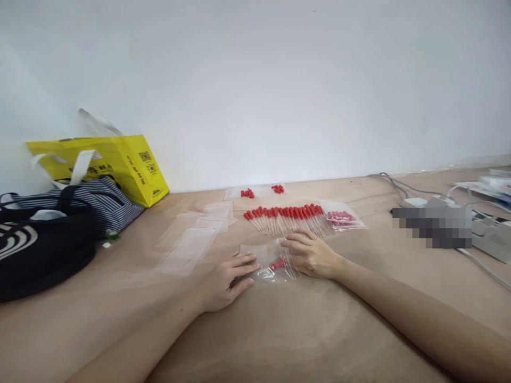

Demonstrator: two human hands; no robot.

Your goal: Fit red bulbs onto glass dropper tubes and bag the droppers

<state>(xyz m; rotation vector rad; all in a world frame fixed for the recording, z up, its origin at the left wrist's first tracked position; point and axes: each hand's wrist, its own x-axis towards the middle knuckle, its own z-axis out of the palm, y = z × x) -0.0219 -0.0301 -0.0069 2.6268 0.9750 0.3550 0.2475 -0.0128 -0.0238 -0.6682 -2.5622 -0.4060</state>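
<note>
A small clear zip bag (pixel 261 274) with a red rubber bulb (pixel 277 264) inside lies on the table between my hands. My left hand (pixel 229 282) rests at the bag's left end, fingers stretched out and touching it. At the zip end, my right hand (pixel 313 255) has its fingers curled on the bag's edge; its thumb is mostly hidden. Just beyond lies a row of droppers (pixel 285 214) with red bulbs and clear stems. A filled zip bag (pixel 342 215) of red bulbs sits at the row's right end.
Flat clear bags (pixel 191 247) are spread to the left. Loose red bulbs (pixel 247 193) lie on clear plastic near the wall. A yellow bag (pixel 136 165), a striped bag (pixel 93 199) and a black bag (pixel 48 250) stand at far left. Cables and white adapters (pixel 439 202) occupy the right.
</note>
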